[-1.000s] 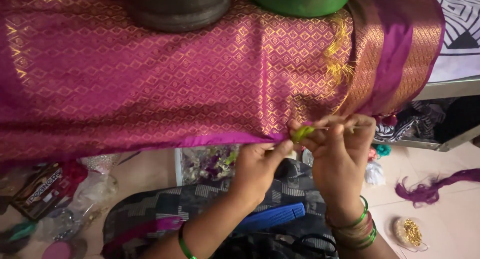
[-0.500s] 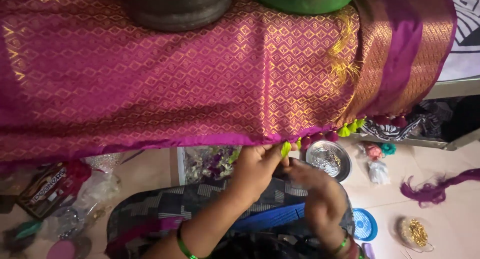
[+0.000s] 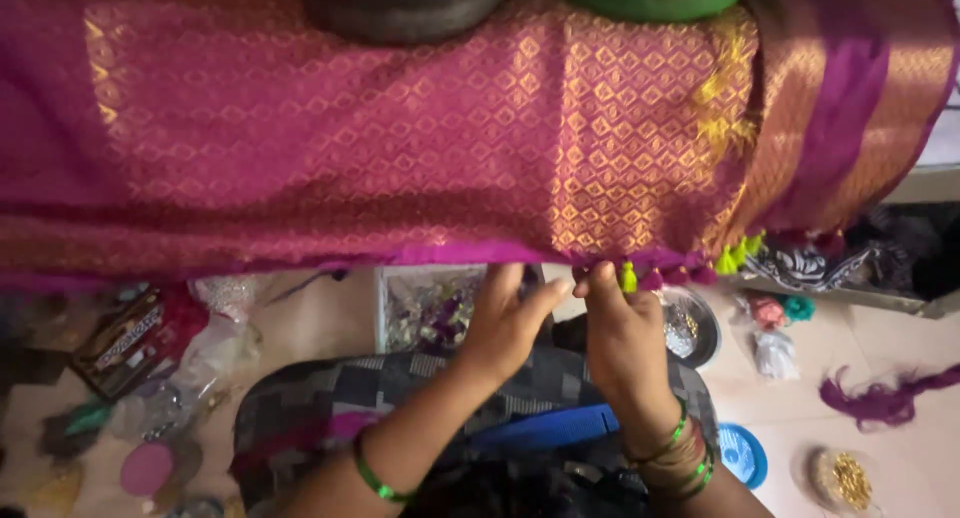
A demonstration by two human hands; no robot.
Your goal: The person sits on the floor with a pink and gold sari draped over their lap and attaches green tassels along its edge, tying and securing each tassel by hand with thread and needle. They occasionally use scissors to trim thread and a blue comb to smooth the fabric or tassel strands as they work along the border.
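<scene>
- Head view: magenta-and-gold sari cloth [image 3: 400, 158] hangs across the frame, its lower edge just above both hands.
- Right hand [image 3: 622, 330]: fingertips pinched on the hem beside a yellow-green tassel [image 3: 628, 277].
- Left hand [image 3: 508, 320]: fingers loosely extended at the hem; whether it grips anything cannot be told.
- Steel bowl [image 3: 690, 326] on the floor behind the right hand.
</scene>
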